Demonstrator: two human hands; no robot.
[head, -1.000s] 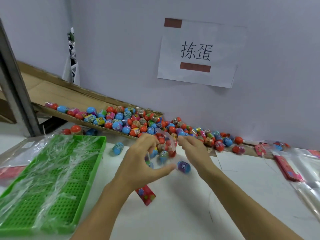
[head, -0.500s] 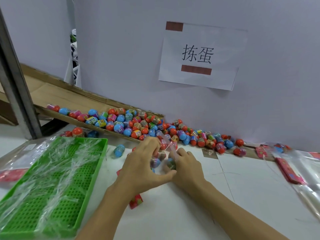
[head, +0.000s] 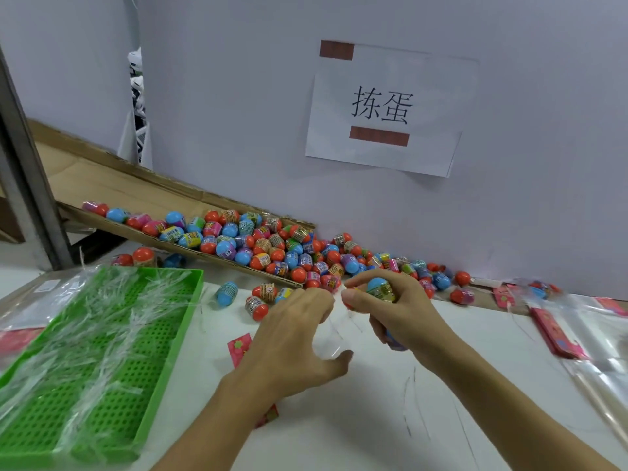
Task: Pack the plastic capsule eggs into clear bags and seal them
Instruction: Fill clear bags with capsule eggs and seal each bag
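My right hand [head: 401, 314] grips a blue-topped capsule egg [head: 380, 288] between thumb and fingers. A second blue egg [head: 394, 341] shows under its palm. My left hand [head: 292, 338] is just left of it, fingertips close to the right thumb and its own thumb spread. A clear bag [head: 331, 338] shows as thin film between that thumb and the fingers; the pinch itself is hidden. Several loose eggs [head: 261, 302] lie on the white table beyond my left hand. The main pile of eggs [head: 272, 246] fills a sloping cardboard chute.
A green perforated tray [head: 163, 355] holding clear plastic strips stands at the left. A red header card [head: 239, 346] lies under my left wrist. More red cards [head: 557, 334] and clear bags [head: 608, 345] lie at the right. A metal post [head: 27, 198] rises at far left.
The view has come closer to the hands. My right hand has lifted with the blue-topped egg in its fingers, and my left hand has opened its thumb away from the bag's lower part.
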